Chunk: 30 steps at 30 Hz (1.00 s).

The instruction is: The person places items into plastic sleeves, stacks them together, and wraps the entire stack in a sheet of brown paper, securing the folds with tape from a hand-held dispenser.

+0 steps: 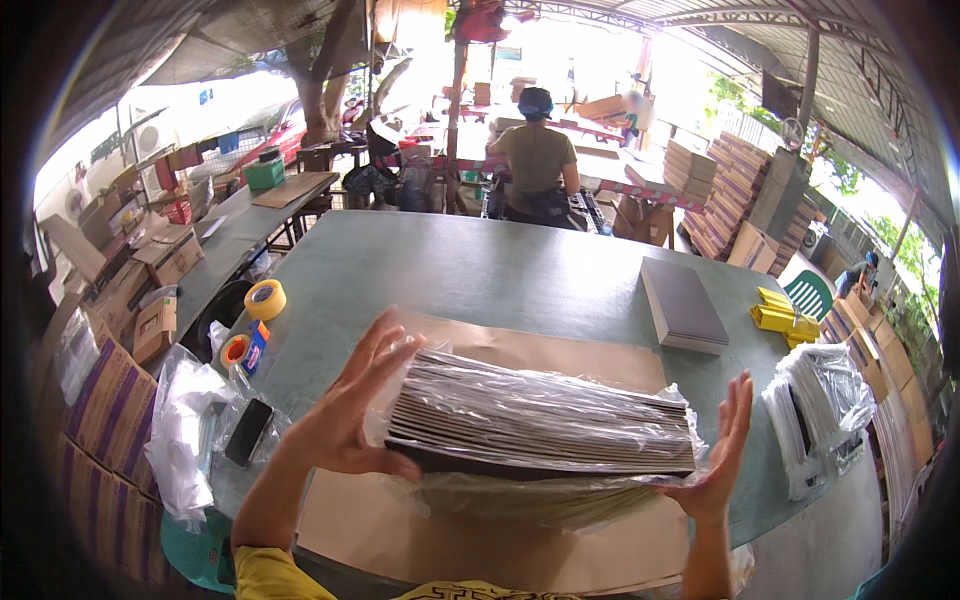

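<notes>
A thick stack of dark flat sheets (540, 420), wrapped in clear plastic, is between my two hands, its layered edges facing me. My left hand (372, 405) grips the left end, fingers up along the side and thumb across the lower front corner. At the right end, my right hand (718, 455) presses with its palm and thumb, fingers pointing up. Loose plastic film (520, 495) hangs below the stack. Under it lies brown paper (400, 540) on the grey-green table (470, 260). Whether the stack rests on the paper is hidden.
Another dark stack (685, 305) lies far right, near yellow bundles (785, 318) and plastic-wrapped packs (815, 410). Leftward are tape rolls (265, 299), a phone (249, 432) and white plastic bags (185, 430). A person (535, 160) stands beyond the table. Cartons (110, 420) are piled left.
</notes>
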Available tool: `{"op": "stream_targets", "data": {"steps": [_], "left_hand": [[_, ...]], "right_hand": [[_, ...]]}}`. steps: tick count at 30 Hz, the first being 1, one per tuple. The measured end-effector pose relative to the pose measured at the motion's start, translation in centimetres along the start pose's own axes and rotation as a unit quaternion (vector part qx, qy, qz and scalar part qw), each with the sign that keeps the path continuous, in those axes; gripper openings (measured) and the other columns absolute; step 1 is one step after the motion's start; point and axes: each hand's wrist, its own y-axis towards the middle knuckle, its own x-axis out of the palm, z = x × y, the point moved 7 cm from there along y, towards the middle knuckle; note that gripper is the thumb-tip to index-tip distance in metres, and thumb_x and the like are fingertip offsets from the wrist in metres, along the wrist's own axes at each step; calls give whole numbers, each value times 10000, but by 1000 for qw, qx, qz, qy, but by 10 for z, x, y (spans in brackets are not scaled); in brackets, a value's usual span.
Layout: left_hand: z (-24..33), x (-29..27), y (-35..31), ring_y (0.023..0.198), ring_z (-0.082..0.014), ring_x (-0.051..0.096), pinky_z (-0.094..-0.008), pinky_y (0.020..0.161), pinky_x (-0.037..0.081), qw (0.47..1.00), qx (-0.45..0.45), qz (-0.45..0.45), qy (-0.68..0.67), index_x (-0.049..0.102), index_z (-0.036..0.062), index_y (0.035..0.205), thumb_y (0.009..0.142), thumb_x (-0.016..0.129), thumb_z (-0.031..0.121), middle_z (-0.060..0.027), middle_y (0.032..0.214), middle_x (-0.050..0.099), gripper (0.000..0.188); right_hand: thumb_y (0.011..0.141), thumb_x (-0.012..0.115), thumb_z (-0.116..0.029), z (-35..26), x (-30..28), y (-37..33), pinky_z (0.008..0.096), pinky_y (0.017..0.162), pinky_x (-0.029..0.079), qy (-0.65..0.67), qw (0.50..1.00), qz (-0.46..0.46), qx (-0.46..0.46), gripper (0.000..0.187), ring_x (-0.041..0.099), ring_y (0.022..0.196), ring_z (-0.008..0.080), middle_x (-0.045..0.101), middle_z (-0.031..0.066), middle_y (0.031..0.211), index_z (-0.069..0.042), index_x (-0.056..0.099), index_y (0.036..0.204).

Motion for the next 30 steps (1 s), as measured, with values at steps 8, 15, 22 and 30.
{"op": "stream_targets", "data": {"steps": [8,15,22,30], "left_hand": [[-59,78,-42,1190,-181,359,-344,997,303,846,-171,102,-494,214,10,1358,570,806,366,-89,1320,351,1047],[-59,86,-42,894,-134,535,-289,800,458,835,-247,257,-420,548,-1,1041,601,752,142,-40,966,587,506],[-52,101,-94,906,-178,574,-358,807,458,948,-203,212,-127,575,55,996,632,777,221,-41,979,609,448],[-34,97,-90,805,-155,596,-317,710,488,916,-181,304,-189,543,57,1034,703,720,191,-46,940,605,398]], "right_hand": [[516,807,-465,92,70,-93,418,958,307,441,826,9,350,991,399,1132,284,414,128,1238,-29,342,1274],[563,831,-304,111,84,-105,321,830,436,463,817,27,343,742,522,953,188,544,36,1069,-39,474,1157],[600,800,-392,133,75,-109,352,908,397,430,844,9,320,801,470,1067,211,503,46,1161,-60,434,1229],[624,770,-428,141,71,-108,371,937,373,427,856,29,290,788,446,1106,218,493,47,1189,-69,434,1240]]}}
